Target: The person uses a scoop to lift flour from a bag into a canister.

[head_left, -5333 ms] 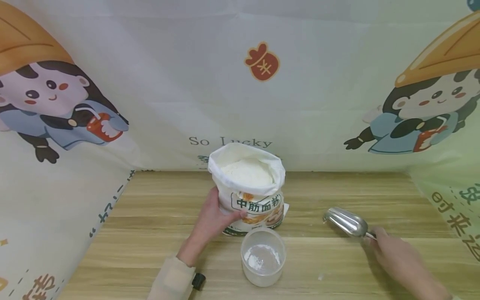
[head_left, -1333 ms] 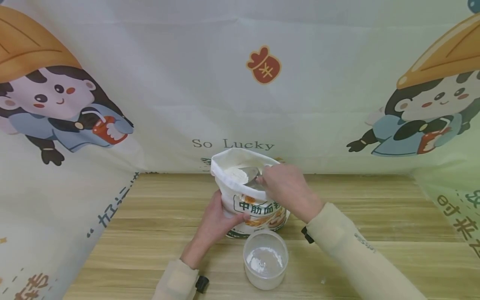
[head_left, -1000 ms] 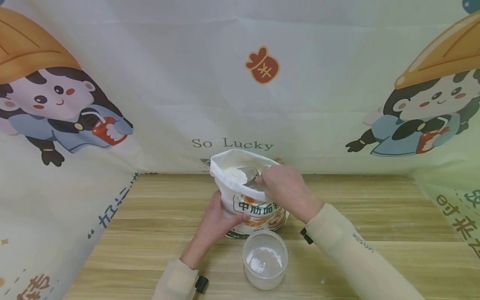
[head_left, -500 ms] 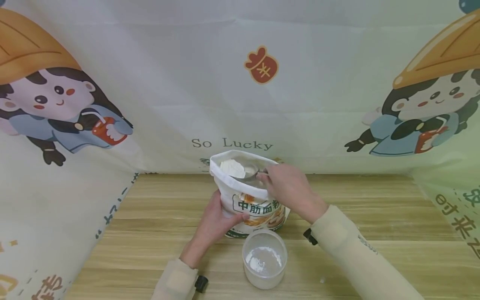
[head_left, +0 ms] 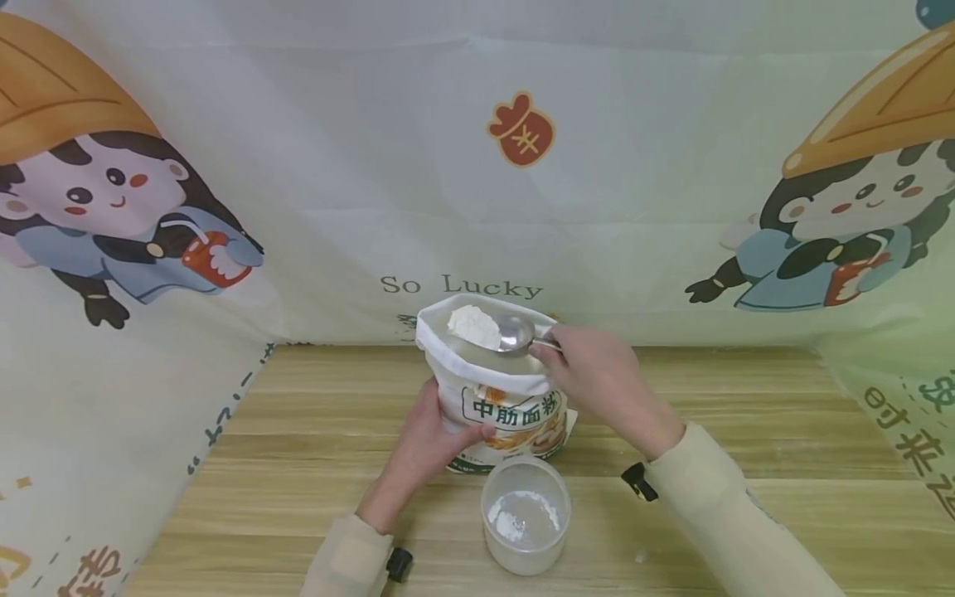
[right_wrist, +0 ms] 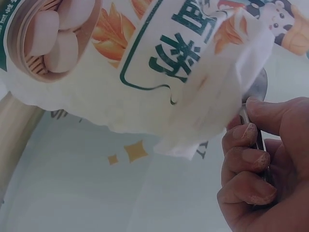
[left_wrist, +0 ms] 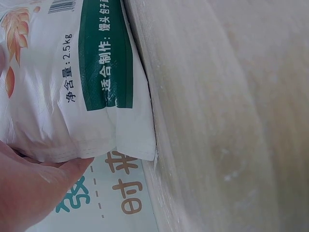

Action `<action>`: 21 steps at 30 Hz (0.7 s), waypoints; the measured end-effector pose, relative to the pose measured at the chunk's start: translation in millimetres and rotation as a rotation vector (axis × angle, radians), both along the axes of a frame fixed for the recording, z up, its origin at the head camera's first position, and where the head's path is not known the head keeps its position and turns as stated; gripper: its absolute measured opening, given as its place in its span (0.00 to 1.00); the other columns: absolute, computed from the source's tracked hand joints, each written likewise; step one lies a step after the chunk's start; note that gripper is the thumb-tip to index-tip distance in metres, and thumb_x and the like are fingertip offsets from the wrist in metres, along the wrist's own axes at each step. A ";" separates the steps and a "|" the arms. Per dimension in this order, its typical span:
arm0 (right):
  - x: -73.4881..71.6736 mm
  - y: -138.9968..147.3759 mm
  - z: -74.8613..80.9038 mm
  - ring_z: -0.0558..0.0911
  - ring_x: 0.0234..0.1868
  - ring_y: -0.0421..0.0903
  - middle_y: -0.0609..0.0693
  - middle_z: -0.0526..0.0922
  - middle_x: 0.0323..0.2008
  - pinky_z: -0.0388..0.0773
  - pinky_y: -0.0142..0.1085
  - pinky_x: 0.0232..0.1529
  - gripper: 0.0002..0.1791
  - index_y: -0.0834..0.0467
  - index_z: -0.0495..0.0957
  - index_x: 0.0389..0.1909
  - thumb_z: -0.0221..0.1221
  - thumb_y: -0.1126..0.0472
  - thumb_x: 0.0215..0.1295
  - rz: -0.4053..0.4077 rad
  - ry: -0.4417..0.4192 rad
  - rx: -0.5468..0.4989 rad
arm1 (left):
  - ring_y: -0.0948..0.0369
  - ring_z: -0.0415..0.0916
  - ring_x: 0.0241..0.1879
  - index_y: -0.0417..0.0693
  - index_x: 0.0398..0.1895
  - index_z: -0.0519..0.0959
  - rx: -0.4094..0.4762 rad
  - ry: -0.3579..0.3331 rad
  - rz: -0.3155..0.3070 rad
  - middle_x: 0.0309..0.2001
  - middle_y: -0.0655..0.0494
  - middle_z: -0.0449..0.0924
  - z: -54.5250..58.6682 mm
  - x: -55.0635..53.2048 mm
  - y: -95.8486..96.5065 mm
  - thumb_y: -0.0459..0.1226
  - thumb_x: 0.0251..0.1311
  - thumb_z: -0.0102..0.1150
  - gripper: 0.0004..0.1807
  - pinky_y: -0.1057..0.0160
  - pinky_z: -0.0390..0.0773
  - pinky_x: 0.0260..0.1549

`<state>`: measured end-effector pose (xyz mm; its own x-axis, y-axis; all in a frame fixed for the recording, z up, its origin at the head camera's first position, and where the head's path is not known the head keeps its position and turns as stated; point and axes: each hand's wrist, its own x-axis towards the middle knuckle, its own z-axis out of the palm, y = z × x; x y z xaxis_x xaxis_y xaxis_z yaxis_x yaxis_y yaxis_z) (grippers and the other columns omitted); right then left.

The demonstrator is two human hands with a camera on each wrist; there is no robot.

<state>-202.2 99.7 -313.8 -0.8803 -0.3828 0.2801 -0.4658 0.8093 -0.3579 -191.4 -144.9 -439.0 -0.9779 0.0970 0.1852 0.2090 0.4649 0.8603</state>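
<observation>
An upright white flour bag [head_left: 448, 352] with a rolled-down rim stands open near the back of the table. My left hand [head_left: 425, 439] grips its left side, thumb across the front; in the left wrist view the fingers lie along the bag [left_wrist: 43, 116]. My right hand [head_left: 597, 373] holds a metal scoop [head_left: 516, 333] by its handle, fingers curled round it in the right wrist view. White flour [head_left: 475, 327] is heaped in the scoop, which is at the mouth of the bag. In front of the bag stands a clear round tub [head_left: 525, 531] with some flour on its bottom.
The wood-grain table [head_left: 298, 497] meets a printed cloth backdrop [head_left: 358, 166] at the back and both sides. Small white flour specks lie on the table right of the tub. A black wrist strap piece [head_left: 639, 482] shows below the right sleeve.
The scoop went from beside the bag into it, then rose with a heap of flour to the bag's mouth as my right hand drew up and rightward. My left hand keeps its hold.
</observation>
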 end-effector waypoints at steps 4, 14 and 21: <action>4.3 7.8 -0.1 0.68 0.19 0.43 0.45 0.70 0.18 0.66 0.35 0.19 0.15 0.55 0.75 0.30 0.58 0.53 0.77 -0.001 0.042 -0.008 | 0.46 0.74 0.64 0.43 0.76 0.60 -0.007 -0.009 0.008 0.64 0.44 0.74 0.6 0.8 0.2 0.46 0.46 0.83 0.56 0.40 0.70 0.67; 10.4 25.1 -0.6 0.67 0.20 0.43 0.44 0.68 0.18 0.64 0.36 0.21 0.14 0.55 0.76 0.30 0.59 0.53 0.77 -0.015 0.084 -0.013 | 0.46 0.73 0.64 0.41 0.75 0.61 -0.012 -0.005 0.008 0.64 0.43 0.75 1.4 1.5 0.0 0.45 0.46 0.83 0.55 0.41 0.69 0.68; 14.7 33.7 0.1 0.66 0.21 0.43 0.44 0.66 0.18 0.64 0.36 0.22 0.14 0.55 0.76 0.30 0.60 0.54 0.76 -0.015 0.108 -0.006 | 0.46 0.73 0.64 0.41 0.75 0.61 -0.018 -0.012 0.012 0.64 0.43 0.74 1.9 1.1 0.2 0.45 0.45 0.84 0.56 0.41 0.69 0.68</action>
<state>-187.5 133.4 -313.7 -0.8506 -0.3673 0.3764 -0.4895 0.8145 -0.3113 -190.2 -144.8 -437.1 -0.9812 0.0882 0.1717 0.1929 0.4828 0.8542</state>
